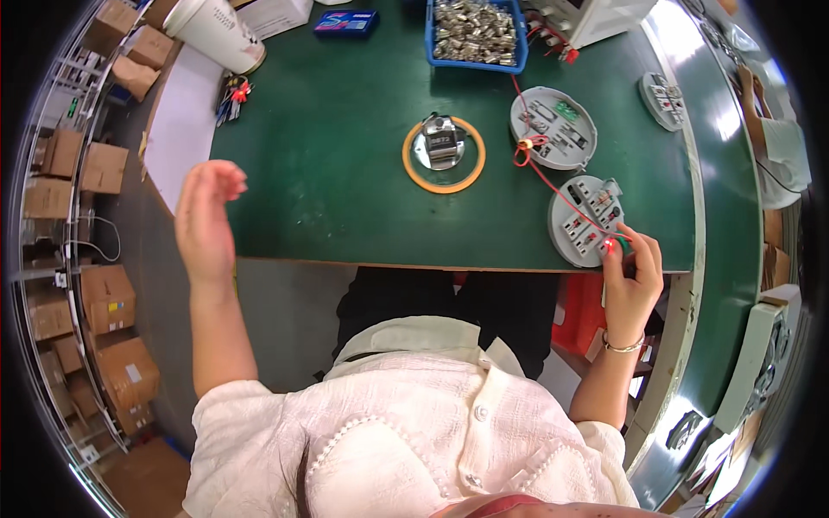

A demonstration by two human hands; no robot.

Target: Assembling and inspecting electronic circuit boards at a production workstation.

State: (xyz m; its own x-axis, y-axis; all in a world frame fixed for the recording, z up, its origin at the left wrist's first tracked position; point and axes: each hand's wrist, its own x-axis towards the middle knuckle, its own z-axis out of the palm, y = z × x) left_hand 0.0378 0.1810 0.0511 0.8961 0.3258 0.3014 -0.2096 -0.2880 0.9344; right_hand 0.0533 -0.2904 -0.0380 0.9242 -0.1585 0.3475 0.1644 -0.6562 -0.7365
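My right hand (635, 269) is closed at the near edge of a round grey plastic base (574, 226) with metal terminals. Its thumb and fingers pinch the end of a red wire (563, 197), where a small red light glows and a bit of green shows. Farther up, the wire is tied in a knot (530, 148) beside a second round grey base (553, 129) with a green circuit board. My left hand (207, 220) is raised over the table's left edge, empty, with fingers loosely bent. An orange ring (445, 186) surrounds a shiny disc carrying a dark metal block (442, 142).
On the green table (328, 198) stand a blue tray (477, 65) of small metal parts, a white cup (216, 34), a blue box (345, 23) and a white device (604, 19). Another grey base (662, 101) lies far right. Cartons (108, 298) fill shelves at left.
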